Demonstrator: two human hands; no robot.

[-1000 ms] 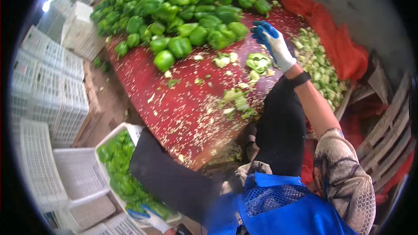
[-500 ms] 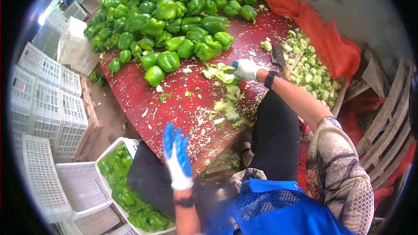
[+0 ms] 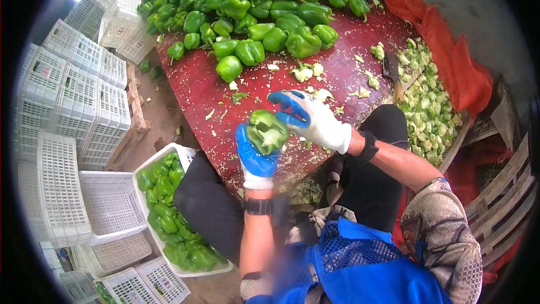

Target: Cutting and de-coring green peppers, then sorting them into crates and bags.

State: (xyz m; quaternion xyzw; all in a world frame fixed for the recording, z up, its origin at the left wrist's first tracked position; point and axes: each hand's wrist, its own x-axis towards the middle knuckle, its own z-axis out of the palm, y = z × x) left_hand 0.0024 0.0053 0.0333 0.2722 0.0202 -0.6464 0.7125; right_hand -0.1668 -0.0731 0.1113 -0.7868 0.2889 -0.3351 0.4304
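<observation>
In my left hand [image 3: 257,160], gloved in white and blue, is a green bell pepper [image 3: 268,131] with its end cut off, its pale hollow inside facing up and to the right. My right hand [image 3: 318,121], gloved the same way, hovers just right of the pepper with fingers curved and apart. I see nothing between them. Below both hands lies the red tabletop [image 3: 194,98], scattered with pale seeds and scraps. A large heap of whole green peppers [image 3: 253,19] covers its far side. Pale cut cores [image 3: 304,72] lie in front of that heap.
Toward the right, a dark flat blade [image 3: 389,66] rests beside a mass of pepper cores [image 3: 427,98], bordered by red netting [image 3: 450,50]. A white crate [image 3: 188,268] of green peppers stands by my left knee. Stacked white crates [image 3: 73,93] line the left; a wooden pallet [image 3: 506,191] leans at right.
My right hand has come from the cores at right to beside the left hand. My left hand, empty before, now holds a hollowed pepper. The view has shifted slightly.
</observation>
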